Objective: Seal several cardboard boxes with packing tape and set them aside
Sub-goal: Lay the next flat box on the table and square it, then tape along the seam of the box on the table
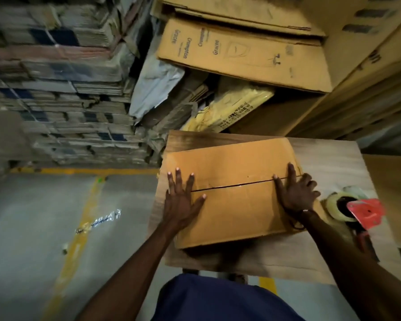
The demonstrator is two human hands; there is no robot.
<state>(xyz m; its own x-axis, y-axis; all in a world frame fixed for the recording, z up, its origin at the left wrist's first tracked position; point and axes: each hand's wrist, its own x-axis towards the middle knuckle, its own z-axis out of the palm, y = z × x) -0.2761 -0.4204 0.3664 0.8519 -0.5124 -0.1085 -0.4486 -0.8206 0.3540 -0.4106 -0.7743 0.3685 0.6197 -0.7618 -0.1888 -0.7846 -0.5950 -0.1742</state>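
Tall stacks of flattened, bundled grey-brown cardboard sheets (62,89) are filling the upper left of the frame, and below them a grey concrete floor (28,216) with a painted yellow line (79,228) is running down the lower left; a scrap of clear crumpled plastic film (100,220) is lying beside the line.

Toward the centre, the left hand (183,200) is pressing flat on the left end of a plain brown cardboard box (232,195) — fingers straight and spread, palm down across the end of the dark slit where the two top flaps are meeting. The box is sitting on a pale wood-grain tabletop (334,163) in the middle of the frame, its flaps folded shut. Above it, in the upper centre, a large printed tan carton (241,56) is leaning over a crumpled yellow plastic bag (232,112).

At the box's right end the right hand (297,193) is lying on the same seam, fingers extended and splayed, gripping nothing. Just right of it — at the right edge of the frame — a red-handled tape dispenser with a clear tape roll (354,209) is resting on the table.
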